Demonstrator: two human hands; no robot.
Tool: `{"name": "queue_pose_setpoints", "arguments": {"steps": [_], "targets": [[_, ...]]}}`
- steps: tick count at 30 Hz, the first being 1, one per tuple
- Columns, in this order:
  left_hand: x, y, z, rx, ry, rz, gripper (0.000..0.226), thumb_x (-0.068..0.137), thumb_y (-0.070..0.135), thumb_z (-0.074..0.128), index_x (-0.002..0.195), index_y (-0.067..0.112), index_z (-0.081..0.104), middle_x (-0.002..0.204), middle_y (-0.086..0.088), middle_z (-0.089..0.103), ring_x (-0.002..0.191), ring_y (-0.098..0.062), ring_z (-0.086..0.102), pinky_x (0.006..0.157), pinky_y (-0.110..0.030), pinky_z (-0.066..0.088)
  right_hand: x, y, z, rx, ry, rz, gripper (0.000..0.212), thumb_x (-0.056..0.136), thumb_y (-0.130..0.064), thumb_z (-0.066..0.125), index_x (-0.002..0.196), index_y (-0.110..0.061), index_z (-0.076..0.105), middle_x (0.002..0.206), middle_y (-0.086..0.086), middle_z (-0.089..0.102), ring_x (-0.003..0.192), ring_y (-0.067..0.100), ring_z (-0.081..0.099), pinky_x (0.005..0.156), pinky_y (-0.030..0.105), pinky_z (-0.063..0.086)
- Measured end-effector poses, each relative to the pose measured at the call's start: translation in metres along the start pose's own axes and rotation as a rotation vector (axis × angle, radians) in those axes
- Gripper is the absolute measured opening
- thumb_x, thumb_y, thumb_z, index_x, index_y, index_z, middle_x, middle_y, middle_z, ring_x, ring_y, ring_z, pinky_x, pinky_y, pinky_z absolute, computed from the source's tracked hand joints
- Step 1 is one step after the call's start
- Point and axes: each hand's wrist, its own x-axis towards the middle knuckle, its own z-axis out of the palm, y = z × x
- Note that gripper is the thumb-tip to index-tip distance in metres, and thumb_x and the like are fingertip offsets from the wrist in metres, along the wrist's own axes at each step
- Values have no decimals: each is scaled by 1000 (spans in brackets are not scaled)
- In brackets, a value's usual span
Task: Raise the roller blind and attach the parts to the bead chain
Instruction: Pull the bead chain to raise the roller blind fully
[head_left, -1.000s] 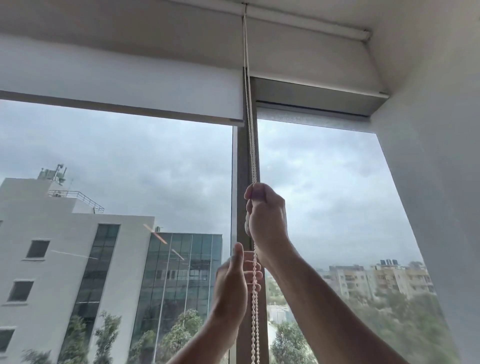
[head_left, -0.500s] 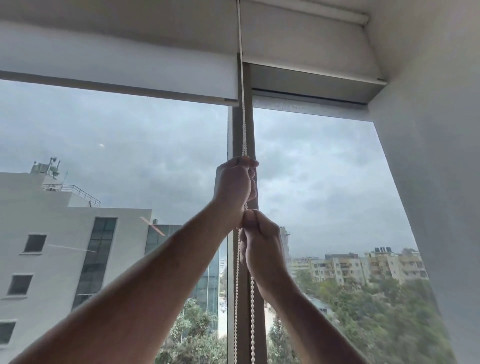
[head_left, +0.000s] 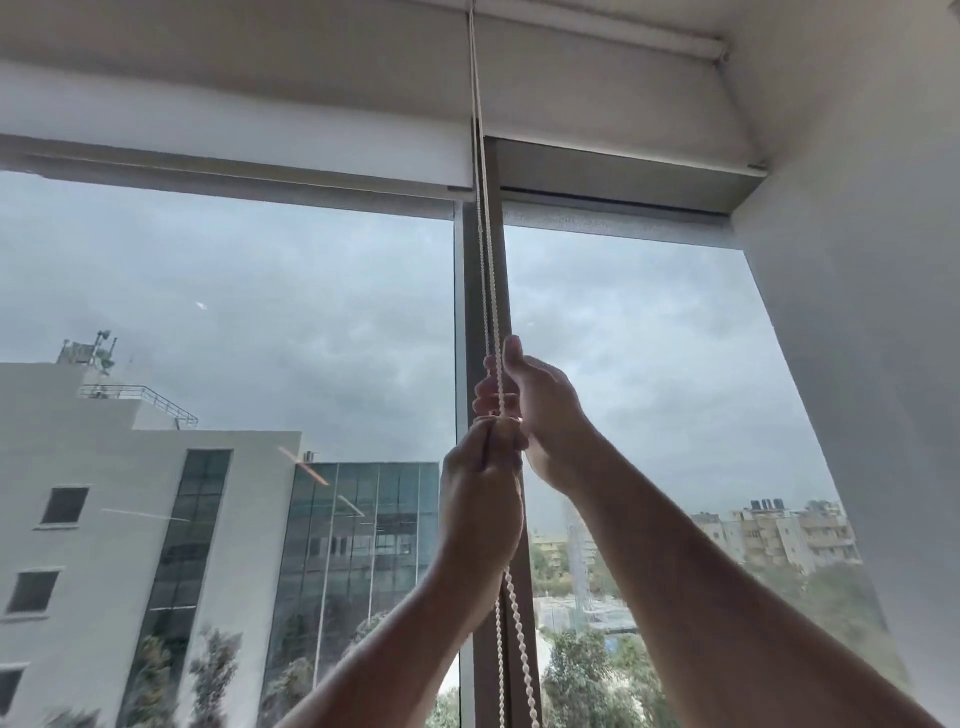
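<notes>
From the head camera we look up at a tall window, with both our bare arms raised in front of its dark centre post (head_left: 480, 291). The white bead chain (head_left: 487, 270) hangs in two strands down the front of that post, coming from the top edge of the view and running through our hands to the bottom edge, where the beads show clearly. Our left hand (head_left: 480, 499) is the lower one, its fingers clenched around the chain in a fist, the strands leaving below its wrist. Our right hand (head_left: 540, 410) sits just above it and touches it; its thumb points up beside the chain and its fingers curl loosely round the strand from behind, though we cannot tell how firmly they grasp it. The roller blind (head_left: 234, 150) over the left pane is drawn up high, its pale bottom bar lying across the top of the glass, and a second blind (head_left: 613, 109) over the right pane is rolled up about as far, against the white wall (head_left: 857, 312) on the right. Through the left pane we see a white building (head_left: 104, 519) with a glass-fronted block beside it, and grey cloud above; through the right pane, trees and distant apartment blocks (head_left: 779, 530).
</notes>
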Motion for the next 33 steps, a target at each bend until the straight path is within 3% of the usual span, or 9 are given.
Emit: {"name": "queue_pose_setpoints", "arguments": {"steps": [3, 7, 13, 16, 19, 23, 27, 31, 33], "targets": [[-4, -1, -1, 15, -12, -2, 39, 101, 15, 46, 65, 22, 60, 50, 11, 40, 50, -11, 30, 50, -32, 23, 12, -28, 14, 27, 8, 88, 37, 104, -39, 41, 102, -6, 57, 73, 6, 57, 57, 18, 54, 48, 29, 49], [-21, 1, -3, -11, -30, -20, 38, 101, 12, 46, 68, 21, 60, 52, 10, 40, 48, -9, 30, 44, -24, 22, 23, -52, 32, 103, 68, 94, 31, 105, -19, 29, 98, -8, 57, 56, -2, 34, 39, 9, 27, 32, 17, 22], [-26, -7, -22, -50, -88, -66, 36, 102, 12, 45, 72, 15, 64, 46, 13, 39, 40, -2, 31, 40, -16, 25, 18, -34, 39, 54, 148, -98, 40, 86, 3, 23, 77, -15, 57, 55, 1, 30, 40, 12, 22, 40, 19, 15], [-18, -10, -31, -73, -141, -109, 39, 104, 16, 41, 77, 7, 68, 46, 1, 49, 39, -9, 42, 39, -17, 35, 17, -27, 38, 13, 138, -170, 39, 78, 1, 23, 73, -17, 57, 53, 0, 31, 36, 12, 22, 39, 19, 18], [0, -9, -36, 0, -103, -144, 45, 102, 39, 39, 84, 14, 71, 69, -9, 72, 61, -16, 66, 55, -23, 50, 15, -24, 41, -14, 152, -188, 35, 66, -7, 26, 69, -21, 58, 49, -1, 32, 31, 12, 25, 38, 17, 21], [29, 0, -36, 2, -25, -155, 50, 101, 48, 36, 87, 13, 69, 81, -11, 75, 70, -16, 70, 56, -23, 55, 6, -17, 39, -113, 183, -185, 35, 58, -11, 27, 64, -24, 59, 41, -8, 38, 28, 11, 32, 40, 20, 27], [54, 13, -32, -40, -16, -150, 45, 102, 45, 39, 90, 17, 71, 74, 0, 75, 60, -5, 71, 48, -23, 56, -10, 11, 34, -135, 153, -196, 36, 75, -11, 34, 60, -27, 63, 52, -13, 55, 55, 16, 62, 47, 26, 45], [70, 22, -24, -60, -86, -197, 32, 99, 35, 54, 95, 7, 68, 89, -16, 74, 75, -18, 70, 59, -26, 53, -31, 49, 29, -204, 160, -298, 36, 88, -16, 39, 61, -23, 63, 43, -15, 48, 42, 3, 42, 47, 25, 33], [73, 26, -20, -84, -127, -256, 31, 99, 37, 52, 99, 10, 66, 88, -13, 75, 70, -18, 73, 53, -24, 54, -38, 68, 23, -178, 147, -296, 43, 95, -11, 42, 60, -29, 61, 41, -15, 43, 41, 1, 34, 47, 25, 27]]}}
